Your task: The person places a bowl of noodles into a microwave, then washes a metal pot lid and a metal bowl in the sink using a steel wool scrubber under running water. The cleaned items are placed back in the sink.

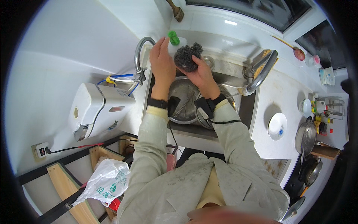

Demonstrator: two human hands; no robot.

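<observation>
My right hand (204, 79) grips a dark, curly steel wool scrubber (185, 59) above the sink (247, 108), thumb on top. My left hand (162, 62) is beside it with fingers stretched out and nothing visible in them. Just past its fingers stands a pale bottle with a green cap (173, 38); I cannot tell whether the hand touches it. Below my hands a round metal basin (182, 88) lies in the sink with thin utensils inside. A second round metal vessel (232, 99) sits to its right, partly hidden by my right wrist.
A curved faucet (141, 52) rises left of the sink, and a larger one (266, 71) arches at its right. A white bowl (278, 126) stands on the right counter, with pans (305, 137) beyond. A white water heater (95, 110) and a plastic bag (106, 182) are at left.
</observation>
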